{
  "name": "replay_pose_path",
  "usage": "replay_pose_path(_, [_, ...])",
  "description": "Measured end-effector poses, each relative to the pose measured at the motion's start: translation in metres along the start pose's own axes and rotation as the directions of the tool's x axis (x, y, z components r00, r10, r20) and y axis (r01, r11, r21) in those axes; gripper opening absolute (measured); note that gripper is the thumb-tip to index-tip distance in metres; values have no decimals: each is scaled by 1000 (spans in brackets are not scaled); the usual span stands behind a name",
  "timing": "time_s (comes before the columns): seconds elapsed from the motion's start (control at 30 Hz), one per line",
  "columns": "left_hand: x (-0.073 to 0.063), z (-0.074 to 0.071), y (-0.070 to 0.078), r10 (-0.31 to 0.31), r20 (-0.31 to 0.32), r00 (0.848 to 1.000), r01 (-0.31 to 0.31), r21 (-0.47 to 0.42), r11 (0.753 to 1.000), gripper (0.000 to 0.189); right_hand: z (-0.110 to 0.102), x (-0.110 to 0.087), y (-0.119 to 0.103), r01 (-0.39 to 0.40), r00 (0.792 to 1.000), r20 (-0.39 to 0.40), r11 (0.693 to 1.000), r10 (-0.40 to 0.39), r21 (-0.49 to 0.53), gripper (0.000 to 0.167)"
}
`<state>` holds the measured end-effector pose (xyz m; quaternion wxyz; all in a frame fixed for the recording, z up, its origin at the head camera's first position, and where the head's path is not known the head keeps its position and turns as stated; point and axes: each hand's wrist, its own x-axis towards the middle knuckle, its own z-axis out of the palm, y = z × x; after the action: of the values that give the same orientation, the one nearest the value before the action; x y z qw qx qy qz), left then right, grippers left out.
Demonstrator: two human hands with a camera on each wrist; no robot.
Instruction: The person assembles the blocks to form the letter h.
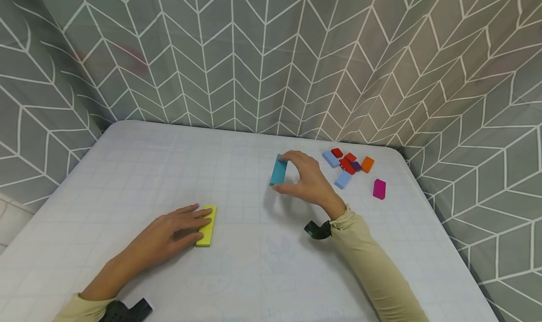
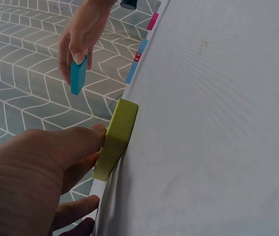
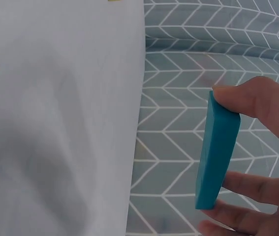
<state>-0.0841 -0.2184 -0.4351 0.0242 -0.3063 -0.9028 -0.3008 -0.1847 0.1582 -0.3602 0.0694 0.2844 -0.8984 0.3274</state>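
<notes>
Head: teal block [image 1: 278, 172] above table [image 1: 237, 284]

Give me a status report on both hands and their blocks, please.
Right hand pinches teal block, raised above the table. Left hand touches yellow block, down on the table. Nothing visible between those two blocks.

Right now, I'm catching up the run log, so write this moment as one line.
left hand touches yellow block | right hand pinches teal block above table
</notes>
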Motion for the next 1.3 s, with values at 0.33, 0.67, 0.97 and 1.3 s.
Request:
replay_pose_path(0.33, [1,0,1,14,-6,1000,-14,2,1000,38,9,7,-6,32,999,10,999,-32,-31,65])
replay_pose_path(0.67, [0,0,0,12,-12,1000,-12,5,1000,40,23,17,-15,80,997,14,996,-80,-43,63])
replay_pose_path(0.97, [1,0,0,-1,5,1000,1,-13,1000,39,35,25,-25,121,993,12,992,-120,-41,64])
replay_pose_path(1.3, [1,-1,1,-19,19,1000,20,-20,1000,38,47,34,-34,127,991,48,990,-124,-60,66])
